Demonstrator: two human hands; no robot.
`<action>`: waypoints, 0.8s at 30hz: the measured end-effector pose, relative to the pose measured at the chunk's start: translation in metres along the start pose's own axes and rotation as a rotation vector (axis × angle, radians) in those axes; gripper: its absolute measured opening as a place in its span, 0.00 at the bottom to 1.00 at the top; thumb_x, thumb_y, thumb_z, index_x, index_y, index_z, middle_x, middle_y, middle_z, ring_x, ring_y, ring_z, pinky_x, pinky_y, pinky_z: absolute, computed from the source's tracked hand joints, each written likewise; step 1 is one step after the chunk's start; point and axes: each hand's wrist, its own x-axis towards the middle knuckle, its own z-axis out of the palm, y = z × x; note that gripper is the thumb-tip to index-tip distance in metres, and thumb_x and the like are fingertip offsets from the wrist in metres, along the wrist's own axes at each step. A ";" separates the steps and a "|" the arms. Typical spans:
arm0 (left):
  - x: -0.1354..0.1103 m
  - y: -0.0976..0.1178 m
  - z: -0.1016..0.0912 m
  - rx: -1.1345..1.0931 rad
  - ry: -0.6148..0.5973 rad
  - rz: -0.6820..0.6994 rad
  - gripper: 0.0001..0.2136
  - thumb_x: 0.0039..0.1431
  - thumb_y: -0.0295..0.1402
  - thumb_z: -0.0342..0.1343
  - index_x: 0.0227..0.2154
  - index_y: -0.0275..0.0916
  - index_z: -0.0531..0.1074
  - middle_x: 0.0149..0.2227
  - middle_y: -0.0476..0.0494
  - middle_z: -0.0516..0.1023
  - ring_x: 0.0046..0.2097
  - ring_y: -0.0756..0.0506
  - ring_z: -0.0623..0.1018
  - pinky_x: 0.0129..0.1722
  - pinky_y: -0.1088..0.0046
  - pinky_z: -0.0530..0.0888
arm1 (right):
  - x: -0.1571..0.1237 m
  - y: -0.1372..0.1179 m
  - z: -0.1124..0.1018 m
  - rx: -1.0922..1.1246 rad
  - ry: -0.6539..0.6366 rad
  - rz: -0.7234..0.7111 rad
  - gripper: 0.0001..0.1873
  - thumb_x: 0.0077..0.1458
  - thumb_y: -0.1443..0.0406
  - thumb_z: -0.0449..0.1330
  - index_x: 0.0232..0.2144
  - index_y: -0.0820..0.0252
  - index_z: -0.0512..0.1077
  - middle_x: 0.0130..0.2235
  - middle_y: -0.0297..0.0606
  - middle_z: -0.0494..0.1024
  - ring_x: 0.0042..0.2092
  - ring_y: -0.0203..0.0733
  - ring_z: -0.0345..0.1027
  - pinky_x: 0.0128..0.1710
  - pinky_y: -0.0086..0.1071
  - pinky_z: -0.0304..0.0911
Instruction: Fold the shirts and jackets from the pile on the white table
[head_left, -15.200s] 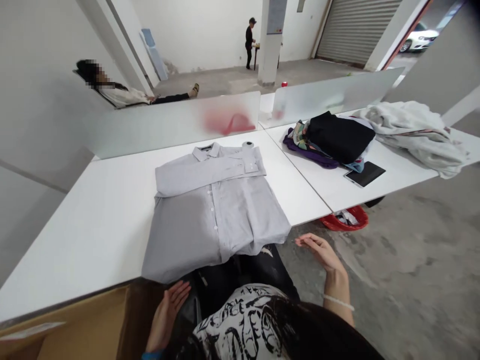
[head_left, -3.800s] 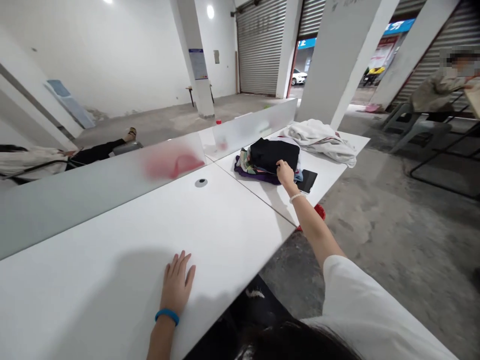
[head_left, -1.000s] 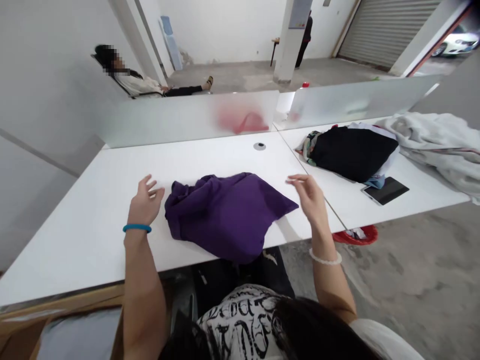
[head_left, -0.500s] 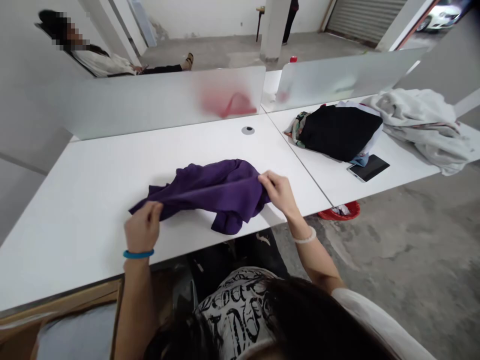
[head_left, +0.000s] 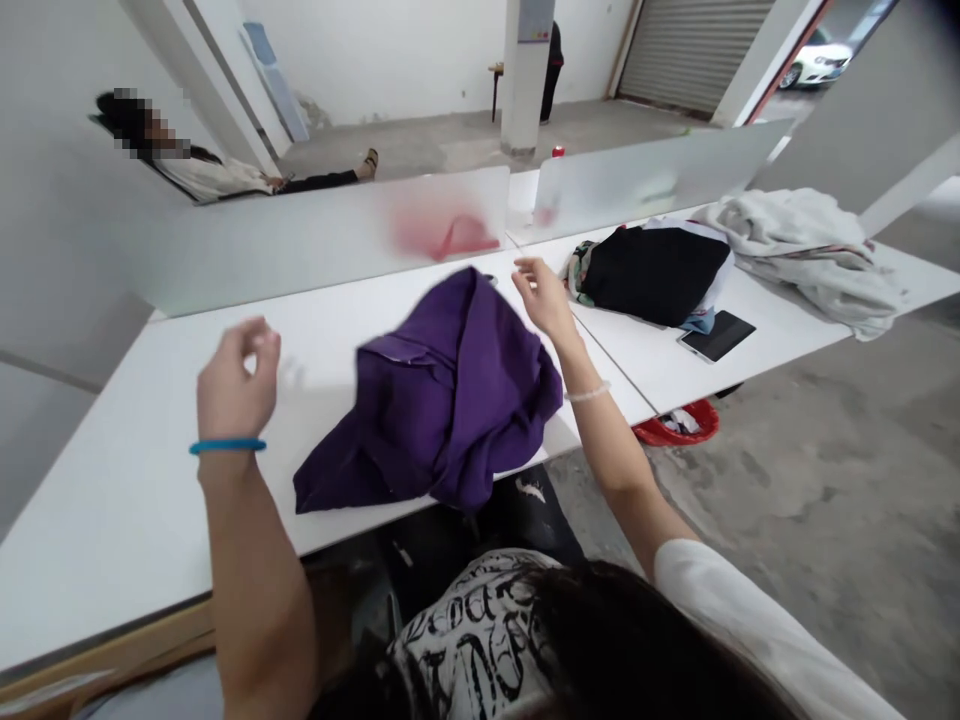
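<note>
A purple cloth garment [head_left: 457, 390] lies bunched up at the front of the white table [head_left: 300, 350], its folds puffed up and one corner pointing toward the lower left. My left hand [head_left: 238, 378], wearing a blue wristband, hovers left of the cloth, apart from it; the fingers are loosely curled with a gap to the thumb and nothing between them. Beyond the cloth's upper right side is my right hand [head_left: 544, 298], its fingers apart and holding nothing. A pale bracelet circles that wrist.
To the right sit a black folded cloth [head_left: 660, 275] on other clothes, a phone [head_left: 718, 337] and a pile of whitish fabric [head_left: 810, 250]. Frosted dividers [head_left: 300, 235] line the back edge. Below the table stands a red-lined bin [head_left: 679, 425]. A seated person [head_left: 217, 178] is beyond.
Both hands have let go of the purple garment, rising and moving away from it. The cloth has gone from stretched between them to a puffed heap. The camera view has tilted up slightly.
</note>
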 end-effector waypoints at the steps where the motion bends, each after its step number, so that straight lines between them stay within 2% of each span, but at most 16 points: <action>1: -0.010 -0.013 0.004 0.021 -0.074 -0.056 0.21 0.59 0.46 0.46 0.50 0.40 0.67 0.46 0.41 0.77 0.49 0.39 0.75 0.50 0.58 0.69 | -0.009 0.004 0.001 -0.032 -0.037 -0.016 0.14 0.63 0.59 0.47 0.42 0.58 0.70 0.43 0.42 0.74 0.48 0.42 0.65 0.49 0.37 0.61; 2: -0.023 -0.027 0.009 0.027 -0.174 -0.107 0.20 0.59 0.47 0.45 0.48 0.41 0.68 0.41 0.42 0.78 0.45 0.40 0.77 0.48 0.60 0.70 | -0.019 0.005 0.002 -0.052 -0.101 -0.040 0.14 0.63 0.62 0.46 0.42 0.58 0.71 0.43 0.42 0.75 0.48 0.42 0.66 0.49 0.37 0.61; 4: -0.051 -0.049 0.019 0.064 -0.452 -0.192 0.19 0.58 0.47 0.45 0.44 0.41 0.69 0.33 0.45 0.79 0.37 0.42 0.78 0.41 0.63 0.73 | -0.042 0.003 0.009 -0.063 -0.299 -0.126 0.16 0.61 0.68 0.45 0.41 0.59 0.72 0.44 0.41 0.76 0.47 0.41 0.68 0.50 0.38 0.61; 6: -0.079 -0.062 0.032 0.102 -0.678 -0.161 0.19 0.55 0.47 0.46 0.42 0.41 0.70 0.31 0.46 0.78 0.33 0.43 0.78 0.36 0.65 0.73 | -0.062 0.001 0.022 -0.077 -0.517 -0.262 0.19 0.58 0.73 0.44 0.44 0.59 0.71 0.47 0.40 0.75 0.50 0.41 0.66 0.53 0.39 0.59; 7: -0.092 -0.065 0.038 0.106 -0.730 -0.099 0.20 0.54 0.48 0.47 0.44 0.41 0.69 0.32 0.45 0.77 0.34 0.43 0.77 0.37 0.65 0.73 | -0.069 0.001 0.031 -0.105 -0.607 -0.336 0.22 0.56 0.75 0.44 0.47 0.59 0.70 0.50 0.41 0.73 0.53 0.41 0.64 0.55 0.41 0.57; 9: -0.113 -0.066 0.051 0.092 -0.677 0.032 0.27 0.53 0.49 0.49 0.52 0.39 0.65 0.38 0.42 0.75 0.39 0.43 0.76 0.41 0.66 0.73 | -0.081 0.005 0.051 -0.212 -0.750 -0.461 0.26 0.54 0.76 0.45 0.54 0.60 0.66 0.54 0.43 0.69 0.58 0.44 0.58 0.59 0.47 0.50; 11: -0.127 -0.065 0.061 0.122 -0.563 0.080 0.32 0.54 0.50 0.49 0.58 0.37 0.59 0.43 0.39 0.73 0.43 0.42 0.75 0.42 0.66 0.72 | -0.087 0.011 0.066 -0.341 -0.872 -0.536 0.26 0.54 0.76 0.48 0.55 0.61 0.65 0.51 0.46 0.71 0.56 0.47 0.59 0.61 0.52 0.45; 12: -0.131 -0.066 0.064 0.159 -0.518 0.078 0.31 0.56 0.49 0.48 0.59 0.38 0.58 0.43 0.39 0.72 0.42 0.41 0.75 0.40 0.66 0.72 | -0.087 0.014 0.069 -0.390 -0.914 -0.557 0.24 0.55 0.75 0.49 0.53 0.61 0.68 0.47 0.46 0.72 0.53 0.47 0.62 0.61 0.52 0.43; 14: -0.133 -0.068 0.062 0.227 -0.448 0.064 0.24 0.59 0.46 0.45 0.55 0.41 0.64 0.42 0.39 0.74 0.40 0.41 0.76 0.37 0.67 0.72 | -0.081 0.016 0.064 -0.410 -0.936 -0.579 0.18 0.56 0.73 0.49 0.45 0.60 0.73 0.39 0.43 0.73 0.46 0.44 0.65 0.61 0.51 0.44; 16: -0.127 -0.069 0.049 0.233 -0.338 0.047 0.18 0.61 0.44 0.43 0.47 0.43 0.71 0.41 0.41 0.76 0.40 0.41 0.77 0.36 0.68 0.72 | -0.069 0.014 0.042 -0.316 -0.850 -0.555 0.16 0.59 0.71 0.48 0.40 0.57 0.74 0.37 0.40 0.73 0.43 0.43 0.65 0.60 0.50 0.47; 19: -0.103 -0.061 0.009 0.154 -0.062 0.034 0.16 0.61 0.44 0.45 0.39 0.42 0.73 0.40 0.42 0.77 0.44 0.41 0.76 0.43 0.66 0.72 | -0.043 0.010 -0.009 -0.054 -0.587 -0.416 0.12 0.60 0.67 0.50 0.38 0.55 0.74 0.36 0.39 0.73 0.42 0.42 0.65 0.57 0.47 0.53; 22: -0.069 -0.050 -0.032 0.132 0.166 0.046 0.16 0.61 0.44 0.45 0.39 0.41 0.73 0.42 0.44 0.77 0.48 0.41 0.75 0.48 0.60 0.69 | -0.019 0.026 -0.060 0.172 -0.212 -0.234 0.07 0.58 0.65 0.54 0.32 0.55 0.72 0.36 0.40 0.72 0.41 0.42 0.66 0.49 0.40 0.60; 24: -0.048 -0.051 -0.047 0.162 0.214 0.031 0.18 0.62 0.45 0.42 0.43 0.40 0.72 0.46 0.44 0.76 0.52 0.41 0.73 0.50 0.58 0.67 | -0.007 0.048 -0.087 0.202 0.005 -0.134 0.06 0.55 0.64 0.55 0.28 0.55 0.71 0.34 0.40 0.71 0.39 0.40 0.65 0.44 0.36 0.61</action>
